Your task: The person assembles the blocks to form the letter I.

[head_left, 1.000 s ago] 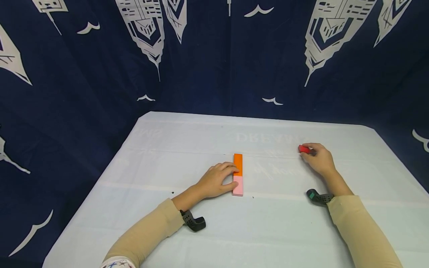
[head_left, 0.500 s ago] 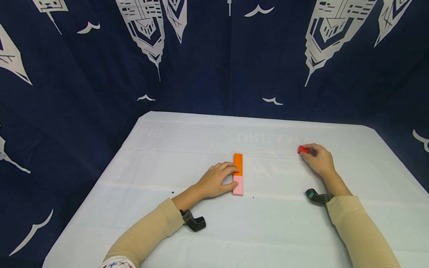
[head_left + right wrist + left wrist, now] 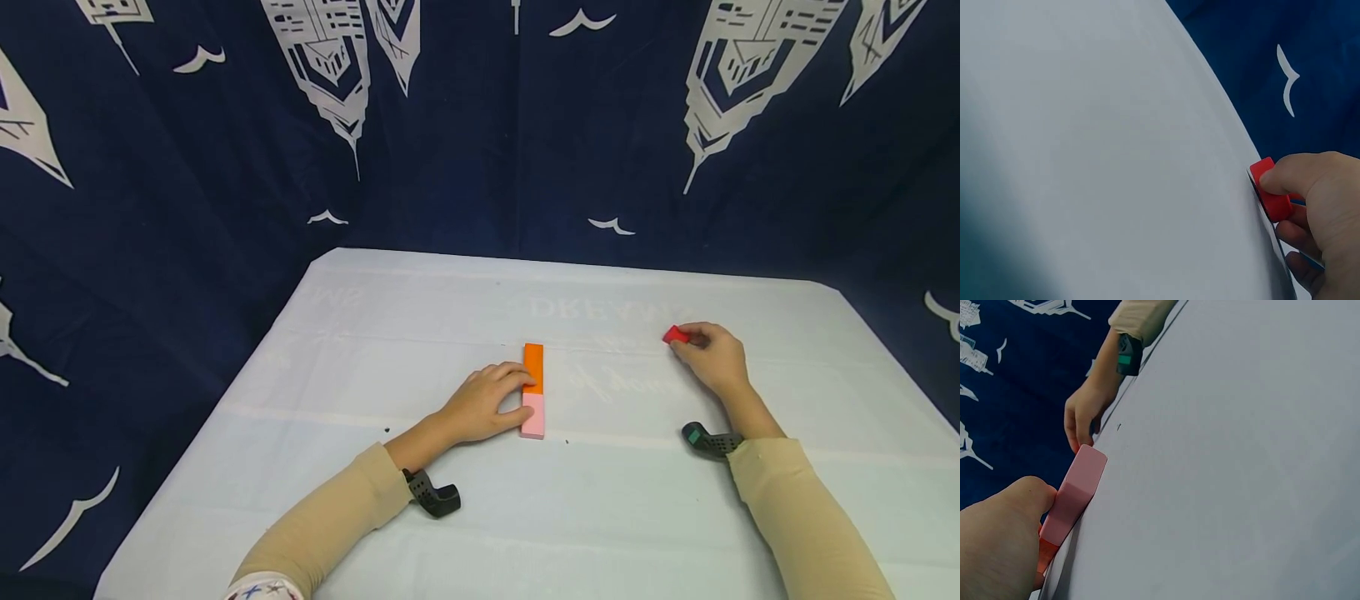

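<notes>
An orange block point(image 3: 533, 362) and a pink block point(image 3: 532, 425) lie end to end in one line on the white table. My left hand point(image 3: 483, 406) rests against their left side, fingertips on the orange one and thumb at the pink one. In the left wrist view the thumb touches the long face of the pink block point(image 3: 1079, 494); the orange block point(image 3: 1046, 555) shows partly behind the hand. Off to the right, my right hand point(image 3: 714, 357) pinches a small red block point(image 3: 674, 335) between thumb and fingers. The right wrist view shows the thumb lying across the red block point(image 3: 1272, 203).
A white cloth covers the table point(image 3: 420, 308). Behind its far edge hangs a dark blue curtain point(image 3: 465, 167) with white building and bird prints. Each wrist wears a black camera mount, one by the left sleeve point(image 3: 322, 517) and one by the right sleeve point(image 3: 802, 517).
The red block has turned and shifted slightly left in the right hand's fingers. The left hand and the orange and pink blocks have stayed in place.
</notes>
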Motion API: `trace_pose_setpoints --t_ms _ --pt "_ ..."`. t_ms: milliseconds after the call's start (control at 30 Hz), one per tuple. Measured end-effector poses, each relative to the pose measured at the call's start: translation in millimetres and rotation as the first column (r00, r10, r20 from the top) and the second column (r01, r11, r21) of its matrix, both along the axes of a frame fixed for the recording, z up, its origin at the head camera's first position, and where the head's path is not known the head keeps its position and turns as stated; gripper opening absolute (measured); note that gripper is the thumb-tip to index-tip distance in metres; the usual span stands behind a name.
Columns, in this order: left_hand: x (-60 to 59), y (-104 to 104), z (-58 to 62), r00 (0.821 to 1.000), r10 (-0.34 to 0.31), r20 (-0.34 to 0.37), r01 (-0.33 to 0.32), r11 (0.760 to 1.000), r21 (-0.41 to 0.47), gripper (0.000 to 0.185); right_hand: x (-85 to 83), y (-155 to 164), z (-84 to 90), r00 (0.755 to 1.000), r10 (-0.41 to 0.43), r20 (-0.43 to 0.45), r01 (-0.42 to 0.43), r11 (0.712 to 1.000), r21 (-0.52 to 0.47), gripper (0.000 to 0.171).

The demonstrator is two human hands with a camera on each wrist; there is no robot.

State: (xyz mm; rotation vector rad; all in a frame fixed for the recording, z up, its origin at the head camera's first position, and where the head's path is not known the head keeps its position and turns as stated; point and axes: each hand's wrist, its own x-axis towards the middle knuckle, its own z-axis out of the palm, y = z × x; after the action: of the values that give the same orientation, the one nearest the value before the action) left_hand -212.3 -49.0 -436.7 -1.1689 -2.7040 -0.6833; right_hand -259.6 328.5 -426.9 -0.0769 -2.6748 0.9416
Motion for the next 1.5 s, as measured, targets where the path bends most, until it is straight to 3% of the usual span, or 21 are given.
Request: trace_pose_setpoints --t_ms 267,1500 --pt "-1.0 -0.7 -0.8 1.0 0.002 -0.001 -0.002 1.0 -0.008 0.044 -2.4 -13.2 3.0 0.998 0.048 -0.041 -0.05 0.998 -0.043 0.037" --pt "-0.8 -0.4 0.9 1.0 0.005 0.007 -0.005 1.0 -0.021 0.045 -27.2 -95.4 3.7 0.974 0.227 -0.005 -0.224 0.957 -0.182 0.034"
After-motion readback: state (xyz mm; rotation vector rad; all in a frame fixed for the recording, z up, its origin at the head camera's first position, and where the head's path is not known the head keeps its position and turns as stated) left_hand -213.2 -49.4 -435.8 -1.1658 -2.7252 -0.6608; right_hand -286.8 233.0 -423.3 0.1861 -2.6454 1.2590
